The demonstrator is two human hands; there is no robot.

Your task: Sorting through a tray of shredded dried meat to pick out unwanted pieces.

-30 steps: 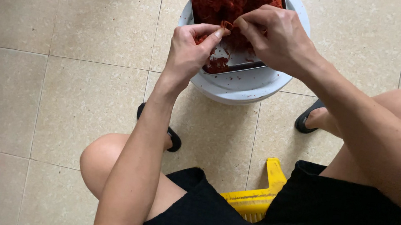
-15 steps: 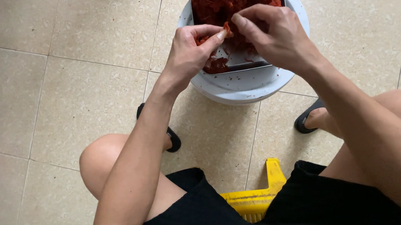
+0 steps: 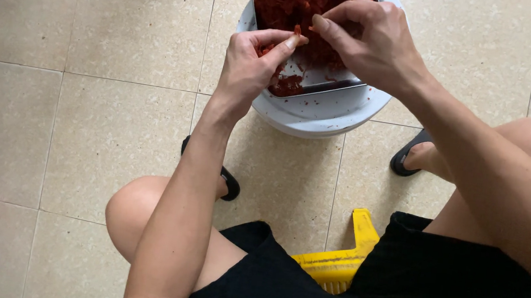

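While left hand (image 3: pixel 247 68) and right hand (image 3: pixel 369 41) both pinch one small red shred (image 3: pixel 297 31), it looks light, soft, greasy; grip w/ fingertips only, over metal tray (image 3: pixel 325 82).

Both hands (image 3: pixel 251 62) (image 3: pixel 372 39) pinch red piece (image 3: pixel 297 31) over tray (image 3: pixel 325 83) (white basin (image 3: pixel 321 119) beneath).

Single view — head-worn camera, looks steeply down past person's own forearms and knees to tiled floor (image 3: pixel 85 117). Faces forward and down; white basin (image 3: pixel 321 119) cut off at top edge, yellow stool (image 3: pixel 339 262) at bottom. Close range — both arms fill right half of frame. No second view shares scene.
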